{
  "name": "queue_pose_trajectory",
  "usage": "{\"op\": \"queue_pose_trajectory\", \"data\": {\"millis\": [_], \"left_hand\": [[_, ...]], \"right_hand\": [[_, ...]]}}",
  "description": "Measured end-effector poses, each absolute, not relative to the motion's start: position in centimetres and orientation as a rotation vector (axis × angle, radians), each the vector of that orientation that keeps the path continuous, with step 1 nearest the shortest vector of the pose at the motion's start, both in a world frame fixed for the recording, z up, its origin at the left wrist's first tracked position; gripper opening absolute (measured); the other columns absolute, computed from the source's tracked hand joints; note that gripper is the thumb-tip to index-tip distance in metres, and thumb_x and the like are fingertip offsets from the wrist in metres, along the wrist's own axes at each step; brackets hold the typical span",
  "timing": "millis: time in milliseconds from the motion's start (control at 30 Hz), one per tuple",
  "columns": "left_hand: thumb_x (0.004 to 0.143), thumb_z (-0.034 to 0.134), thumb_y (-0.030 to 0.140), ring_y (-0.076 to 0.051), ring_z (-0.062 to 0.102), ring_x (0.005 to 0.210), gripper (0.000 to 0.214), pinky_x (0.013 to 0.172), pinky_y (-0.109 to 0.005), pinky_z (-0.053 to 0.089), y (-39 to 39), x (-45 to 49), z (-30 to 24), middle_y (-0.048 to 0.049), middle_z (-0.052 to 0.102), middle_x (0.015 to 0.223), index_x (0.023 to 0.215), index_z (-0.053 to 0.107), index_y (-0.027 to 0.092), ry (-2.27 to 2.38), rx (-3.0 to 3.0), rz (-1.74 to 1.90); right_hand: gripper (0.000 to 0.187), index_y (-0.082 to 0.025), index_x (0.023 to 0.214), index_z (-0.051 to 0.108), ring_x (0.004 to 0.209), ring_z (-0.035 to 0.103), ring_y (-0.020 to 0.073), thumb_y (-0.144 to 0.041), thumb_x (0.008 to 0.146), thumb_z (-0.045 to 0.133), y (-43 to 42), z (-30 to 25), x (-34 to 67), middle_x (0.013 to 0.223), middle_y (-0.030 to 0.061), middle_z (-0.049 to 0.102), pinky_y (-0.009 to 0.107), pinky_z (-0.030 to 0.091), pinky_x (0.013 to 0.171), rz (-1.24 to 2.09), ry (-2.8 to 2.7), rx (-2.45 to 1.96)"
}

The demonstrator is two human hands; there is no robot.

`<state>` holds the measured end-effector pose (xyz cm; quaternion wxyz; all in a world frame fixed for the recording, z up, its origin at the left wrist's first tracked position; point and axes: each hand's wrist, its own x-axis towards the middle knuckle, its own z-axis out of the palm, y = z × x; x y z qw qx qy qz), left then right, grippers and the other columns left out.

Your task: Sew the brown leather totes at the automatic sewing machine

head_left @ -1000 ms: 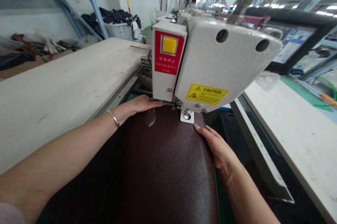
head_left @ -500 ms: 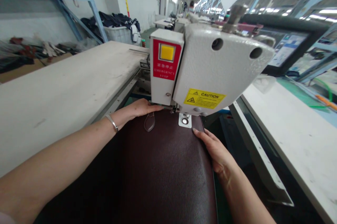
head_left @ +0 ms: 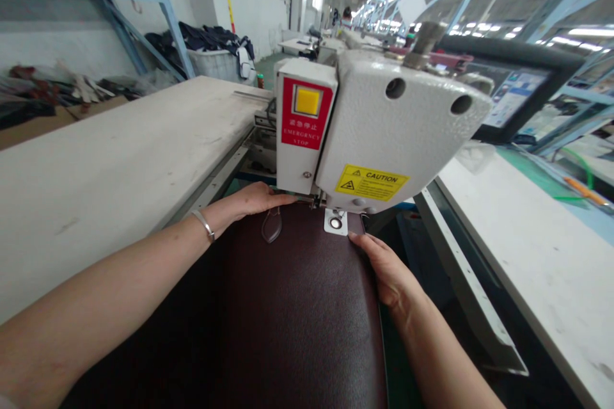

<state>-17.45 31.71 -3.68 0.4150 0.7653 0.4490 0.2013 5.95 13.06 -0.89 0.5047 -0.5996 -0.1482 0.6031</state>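
A dark brown leather bag (head_left: 302, 306) lies under the white head (head_left: 378, 127) of a sewing machine. My left hand (head_left: 254, 199) is at its far left edge, one digit stretched along the edge toward the machine; the other fingers are mostly hidden. A teardrop-shaped leather tag (head_left: 272, 227) hangs just below that hand. My right hand (head_left: 384, 265) grips the right edge, thumb on top and fingers round the side. The thumb tip is close to the corner of a small metal presser plate (head_left: 341, 230) with a round opening, which sits on the leather.
A yellow emergency stop button (head_left: 307, 101) faces me on the machine. White tabletops (head_left: 110, 159) flank it, with metal rails (head_left: 474, 287) along the gap. A monitor (head_left: 522, 89) stands at right, a cloth-filled bin (head_left: 215, 62) at back left. A person (head_left: 346, 15) is far off.
The bag's right edge and my right hand have shifted slightly left. My left hand has stayed nearly in place. The view has turned a little.
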Motion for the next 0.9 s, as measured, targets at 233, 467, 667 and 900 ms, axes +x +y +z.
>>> {"op": "queue_pose_trajectory", "data": {"millis": [233,467,667,900], "left_hand": [[0.075,0.074,0.066,-0.028,0.066,0.102,0.049,0.088,-0.035,0.051,31.8,-17.6,-3.6,-0.0013,0.074,0.076,0.087,0.071,0.018,1.13,1.937,0.441],[0.078,0.071,0.067,-0.026,0.066,0.103,0.053,0.089,-0.034,0.051,31.5,-17.5,-3.5,-0.0018,0.075,0.082,0.092,0.07,0.016,1.11,1.935,0.447],[0.076,0.074,0.066,-0.027,0.067,0.103,0.05,0.087,-0.032,0.051,31.6,-17.3,-3.2,-0.0004,0.076,0.083,0.093,0.072,0.018,1.09,1.936,0.455],[0.077,0.074,0.064,-0.025,0.065,0.103,0.05,0.089,-0.031,0.049,31.6,-17.2,-3.5,-0.0012,0.075,0.085,0.091,0.071,0.015,1.106,1.9,0.442]], "right_hand": [[0.027,-0.019,0.096,0.069,0.069,0.073,0.0239,-0.028,0.071,0.076,13.0,-1.1,5.9,0.077,0.006,0.078,0.033,0.058,0.065,1.438,-0.324,-1.458],[0.031,-0.019,0.092,0.069,0.069,0.071,0.022,-0.026,0.064,0.081,13.6,-1.9,6.5,0.078,0.0039,0.078,0.031,0.055,0.065,1.419,-0.389,-1.367],[0.045,-0.02,0.103,0.068,0.082,0.072,0.0234,-0.024,0.06,0.082,14.2,-2.4,7.0,0.085,0.0014,0.079,0.032,0.055,0.076,1.427,-0.426,-1.309],[0.046,-0.021,0.101,0.066,0.087,0.072,0.0243,-0.021,0.057,0.078,14.7,-2.1,6.9,0.082,0.0,0.078,0.035,0.054,0.084,1.468,-0.407,-1.285]]}}
